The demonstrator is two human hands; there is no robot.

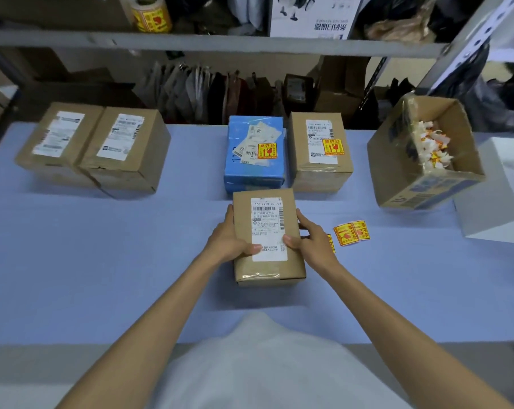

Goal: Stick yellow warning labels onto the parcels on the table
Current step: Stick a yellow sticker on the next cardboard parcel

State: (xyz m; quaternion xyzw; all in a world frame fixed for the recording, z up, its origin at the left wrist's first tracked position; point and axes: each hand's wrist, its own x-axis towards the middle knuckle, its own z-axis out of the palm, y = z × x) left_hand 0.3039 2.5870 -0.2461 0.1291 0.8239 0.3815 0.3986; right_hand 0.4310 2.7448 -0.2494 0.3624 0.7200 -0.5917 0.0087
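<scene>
A brown cardboard parcel [267,270] with a white shipping label lies at the middle of the blue table [102,261]. My left hand [230,236] grips its left side, thumb on top. My right hand [307,234] grips its right side, thumb on the white label. No yellow label shows on this parcel. Loose yellow warning labels [351,233] lie on the table just right of my right hand. Behind, a blue parcel [254,172] and a brown parcel [320,172] each carry a yellow label. Two brown parcels [58,154] [126,166] at the back left show only white labels.
An open cardboard box [421,184] with crumpled label backings stands at the right, a white box [498,202] beside it. A roll of yellow labels [149,14] sits on the shelf above. Hanging bags and cartons fill the space behind the table.
</scene>
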